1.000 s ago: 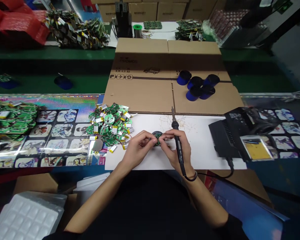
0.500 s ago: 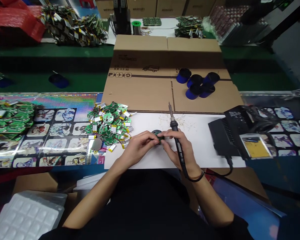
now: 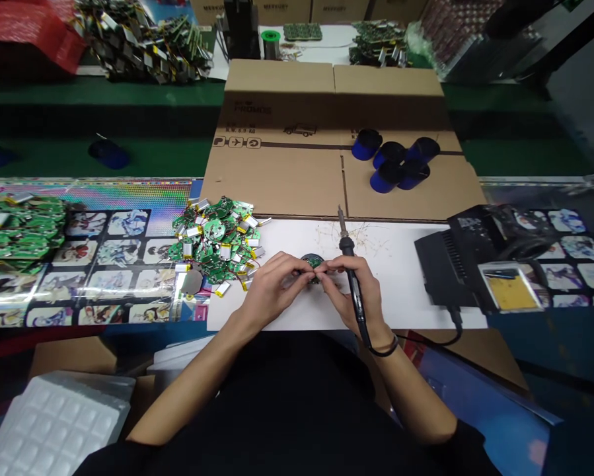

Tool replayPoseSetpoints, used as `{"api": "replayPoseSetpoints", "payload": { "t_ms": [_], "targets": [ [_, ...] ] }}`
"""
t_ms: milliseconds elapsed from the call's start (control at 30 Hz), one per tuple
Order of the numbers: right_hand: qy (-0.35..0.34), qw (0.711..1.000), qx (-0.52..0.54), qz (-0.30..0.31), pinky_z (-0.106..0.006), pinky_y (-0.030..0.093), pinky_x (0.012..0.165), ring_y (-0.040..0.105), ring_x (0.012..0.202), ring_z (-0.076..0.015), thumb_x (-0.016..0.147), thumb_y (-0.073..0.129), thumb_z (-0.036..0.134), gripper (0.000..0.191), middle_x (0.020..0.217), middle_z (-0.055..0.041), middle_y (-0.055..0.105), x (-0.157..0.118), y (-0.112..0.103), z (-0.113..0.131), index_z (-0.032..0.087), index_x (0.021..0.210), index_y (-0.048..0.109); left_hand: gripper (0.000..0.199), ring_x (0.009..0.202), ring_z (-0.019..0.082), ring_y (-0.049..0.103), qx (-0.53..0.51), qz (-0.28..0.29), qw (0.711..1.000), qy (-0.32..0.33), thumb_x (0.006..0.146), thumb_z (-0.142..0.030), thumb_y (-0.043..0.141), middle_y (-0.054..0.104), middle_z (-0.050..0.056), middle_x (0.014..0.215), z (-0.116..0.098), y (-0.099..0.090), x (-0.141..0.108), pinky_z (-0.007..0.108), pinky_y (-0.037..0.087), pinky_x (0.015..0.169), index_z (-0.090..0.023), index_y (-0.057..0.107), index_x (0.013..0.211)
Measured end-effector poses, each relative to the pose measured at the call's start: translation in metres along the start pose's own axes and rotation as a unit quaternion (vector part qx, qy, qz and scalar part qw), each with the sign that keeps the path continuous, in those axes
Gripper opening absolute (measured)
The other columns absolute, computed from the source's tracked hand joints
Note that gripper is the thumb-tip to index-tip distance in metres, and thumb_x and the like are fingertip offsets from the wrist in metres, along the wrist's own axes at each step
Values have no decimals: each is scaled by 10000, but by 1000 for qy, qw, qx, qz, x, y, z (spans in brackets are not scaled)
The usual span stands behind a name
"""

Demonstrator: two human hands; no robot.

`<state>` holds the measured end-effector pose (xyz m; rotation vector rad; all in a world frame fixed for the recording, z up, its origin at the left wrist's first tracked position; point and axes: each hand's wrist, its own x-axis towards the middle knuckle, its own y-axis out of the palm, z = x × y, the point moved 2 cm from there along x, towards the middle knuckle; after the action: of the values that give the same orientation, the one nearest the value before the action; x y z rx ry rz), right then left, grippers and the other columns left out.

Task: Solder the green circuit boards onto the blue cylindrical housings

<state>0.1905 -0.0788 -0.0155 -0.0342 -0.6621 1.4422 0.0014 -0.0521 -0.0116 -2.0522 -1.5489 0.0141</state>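
The left hand (image 3: 271, 291) pinches a round green circuit board (image 3: 312, 262) in its fingertips, over a white paper sheet (image 3: 400, 291). The right hand (image 3: 361, 297) clenches a soldering iron (image 3: 347, 247), just beside the board.

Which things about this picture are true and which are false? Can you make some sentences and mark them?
The right hand holds a soldering iron. True.
The left hand holds scissors. False: it pinches a small round green circuit board.
The pile of green circuit boards lies to the left of the hands. True.
The blue-and-black cylinders stand in a bucket. False: they stand on a flattened cardboard box.
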Motion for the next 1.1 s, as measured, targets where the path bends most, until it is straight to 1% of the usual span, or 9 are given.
{"api": "replayPoseSetpoints", "payload": {
  "t_ms": [200,333,433,533,600,700,833,933,1100],
  "targets": [
    [17,1000,-2,14,-384,646,827,771,874,-198,996,722,217,190,986,-5,787,-2,-4,0,304,1143,639,134,891,188,664,-17,34,998,-47,1064,-283,628,729,54,962,0,-8,1,297,523,819,-215,697,971],
    [22,1000,0,-2,-421,629,907,780,844,-201,1028,677,267,100,932,-3,790,-4,-19,6,289,1125,684,68,1029,210,681,11,71,997,8,1033,-214,636,724,74,1066,3,-15,3,322,518,918,-215,689,990],
    [50,995,83,-18,-407,606,743,732,690,-198,1093,530,419,266,768,9,730,-2,-32,8,280,1244,699,88,1067,228,674,39,130,990,43,1021,-170,605,746,67,1087,5,-16,9,356,506,973,-224,670,997],
    [76,982,154,-78,-355,510,549,661,595,-193,1039,580,535,405,737,21,683,3,-46,6,297,1362,631,108,1065,241,657,61,188,979,49,1033,-177,565,748,71,1099,8,-17,16,369,505,964,-224,659,1008],
    [89,977,166,-100,-329,491,508,660,594,-181,1002,654,516,352,799,6,722,6,-55,5,294,1276,667,110,1044,241,645,69,209,974,51,1035,-175,556,742,71,1085,9,-18,21,364,502,942,-219,653,1008],
    [94,983,93,-132,-313,516,509,682,596,-160,939,787,412,221,841,-17,762,5,-66,2,254,1092,762,107,999,233,627,63,224,971,53,1024,-157,561,727,61,1040,11,-19,26,357,495,927,-213,650,1002],
    [85,980,18,-177,-281,473,436,621,492,-123,909,838,385,150,750,0,738,-2,-78,0,244,948,805,113,986,228,621,45,233,970,51,1030,-173,557,713,57,1007,12,-19,29,357,497,930,-209,654,984],
    [84,985,19,-148,-274,464,397,622,472,-132,904,829,368,131,723,7,740,-4,-81,1,244,919,792,104,996,222,623,45,231,970,61,1027,-154,556,705,56,1014,12,-19,29,355,502,931,-201,638,984],
    [54,998,0,-18,-281,556,497,714,595,-165,834,843,247,159,797,-3,775,-1,-79,2,251,980,778,88,1006,214,627,43,226,970,73,1037,-139,564,702,57,1027,12,-18,28,352,503,939,-189,620,991]
  ]
}}
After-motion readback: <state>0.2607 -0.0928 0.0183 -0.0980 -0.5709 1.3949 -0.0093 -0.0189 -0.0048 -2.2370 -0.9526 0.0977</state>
